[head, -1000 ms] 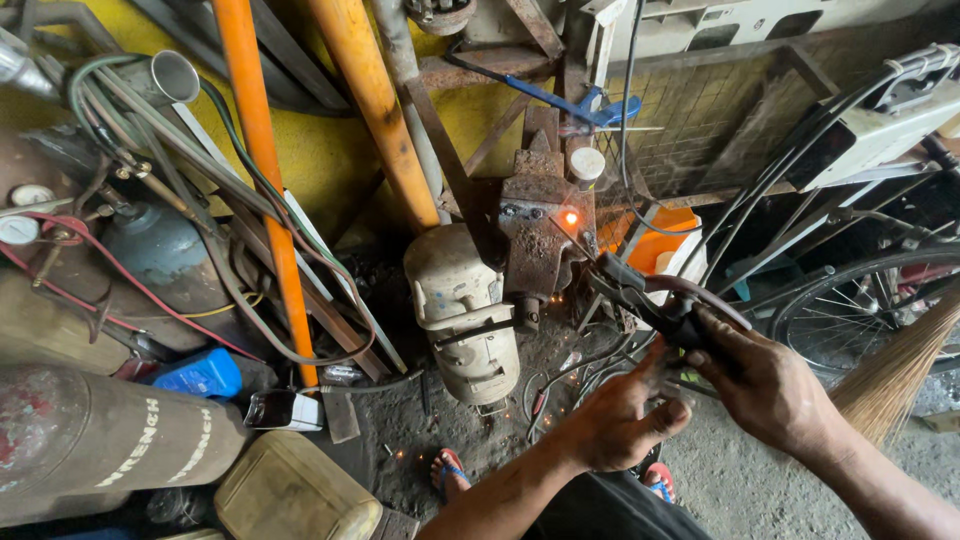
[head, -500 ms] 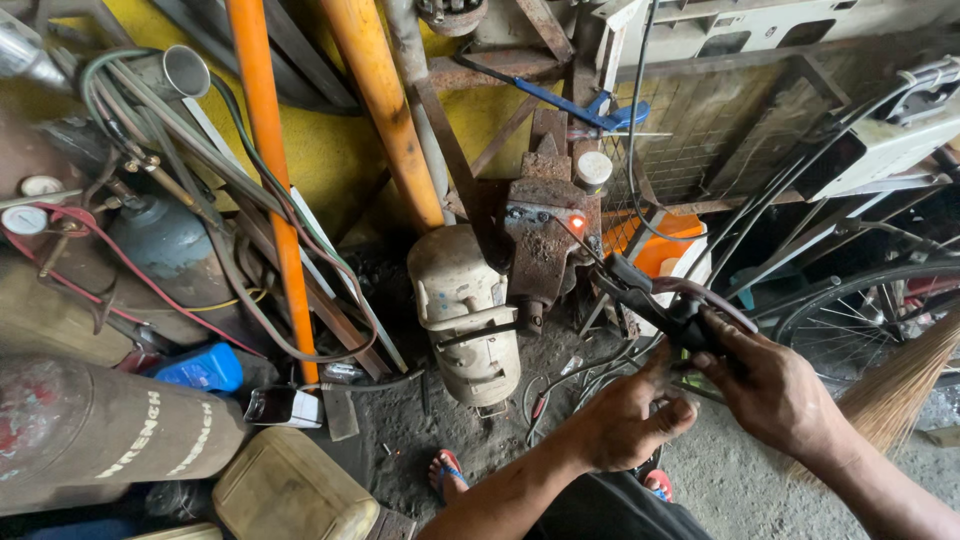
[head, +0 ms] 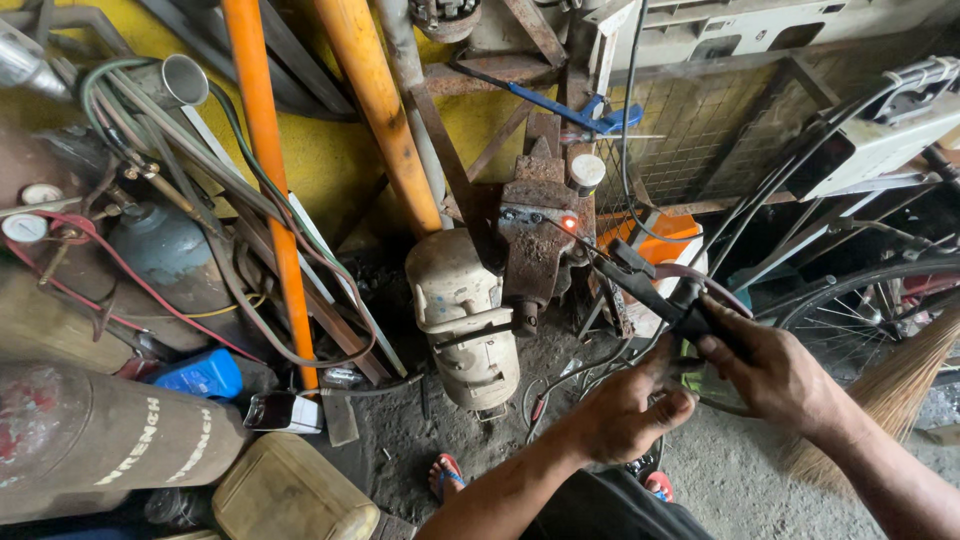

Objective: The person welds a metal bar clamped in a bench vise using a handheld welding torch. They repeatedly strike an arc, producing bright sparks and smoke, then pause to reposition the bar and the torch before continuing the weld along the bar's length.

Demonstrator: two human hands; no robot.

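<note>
A black welding electrode holder [head: 668, 292] is gripped by the right hand [head: 775, 372], its rod's glowing tip [head: 569, 222] held against the rusty vise [head: 535, 240]. The left hand [head: 625, 415] is curled just beside the holder's cable.

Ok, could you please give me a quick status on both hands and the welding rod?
Right hand shut on black welding electrode holder. Left hand steadying below it. Thin rod's glowing tip at rusty metal vise. Tangled cables close underneath.

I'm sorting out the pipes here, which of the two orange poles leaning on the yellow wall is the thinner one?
The left orange pole: slim and bright. The other orange pole, to its right, is thicker, duller and scuffed.
</note>
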